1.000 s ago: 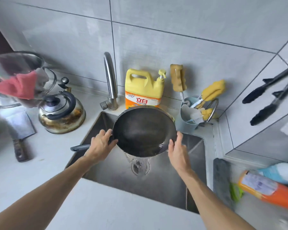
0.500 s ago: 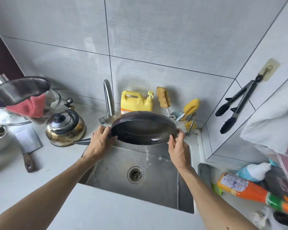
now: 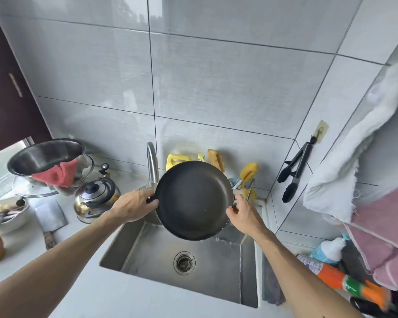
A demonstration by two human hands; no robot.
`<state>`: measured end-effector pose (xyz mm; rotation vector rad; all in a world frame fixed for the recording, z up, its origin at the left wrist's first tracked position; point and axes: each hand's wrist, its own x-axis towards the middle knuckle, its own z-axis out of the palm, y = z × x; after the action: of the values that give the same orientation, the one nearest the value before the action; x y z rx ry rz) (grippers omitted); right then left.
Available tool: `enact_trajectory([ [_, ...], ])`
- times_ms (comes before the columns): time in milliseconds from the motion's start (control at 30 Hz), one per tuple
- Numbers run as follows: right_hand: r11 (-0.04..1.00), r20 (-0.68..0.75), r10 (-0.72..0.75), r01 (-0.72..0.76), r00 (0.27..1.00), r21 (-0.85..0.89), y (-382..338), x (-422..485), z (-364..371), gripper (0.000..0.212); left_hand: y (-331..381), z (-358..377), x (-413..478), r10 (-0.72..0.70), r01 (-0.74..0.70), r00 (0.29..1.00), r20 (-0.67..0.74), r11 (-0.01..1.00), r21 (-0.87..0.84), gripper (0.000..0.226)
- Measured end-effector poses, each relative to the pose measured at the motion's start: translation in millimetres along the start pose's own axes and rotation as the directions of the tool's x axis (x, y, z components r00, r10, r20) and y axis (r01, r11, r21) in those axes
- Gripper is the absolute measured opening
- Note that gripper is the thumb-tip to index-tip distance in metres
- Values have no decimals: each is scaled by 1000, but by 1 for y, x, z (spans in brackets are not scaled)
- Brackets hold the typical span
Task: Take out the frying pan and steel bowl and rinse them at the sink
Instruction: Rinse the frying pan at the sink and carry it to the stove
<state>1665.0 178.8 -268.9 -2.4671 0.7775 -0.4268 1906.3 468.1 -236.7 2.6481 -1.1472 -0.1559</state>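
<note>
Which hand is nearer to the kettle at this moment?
Left. The left hand holds the frying pan at its handle end, close beside the kettle. The right hand holds the pan's opposite rim, with the whole pan between it and the kettle.

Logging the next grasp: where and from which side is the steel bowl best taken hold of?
Probably the bare left rim of the steel bowl, coming from the left: it sits tilted, opening toward the camera, and a red cloth drapes over its lower right rim.
</note>
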Motion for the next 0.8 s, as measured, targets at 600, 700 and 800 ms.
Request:
enact_trajectory([
  [600, 995, 271, 80, -93, 959, 36, -13, -67, -82, 25, 42, -38, -23, 96, -105, 992, 81, 989, 108, 34],
  [700, 985, 235, 155, -168, 960, 39, -10, -105, -105, 28, 66, -45, -29, 182, -193, 976, 121, 977, 87, 37],
  [800, 966, 164, 247, -256, 955, 36, 0, -153, -128, 30, 99, -48, -39, 289, -308, 943, 166, 946, 100, 41],
])
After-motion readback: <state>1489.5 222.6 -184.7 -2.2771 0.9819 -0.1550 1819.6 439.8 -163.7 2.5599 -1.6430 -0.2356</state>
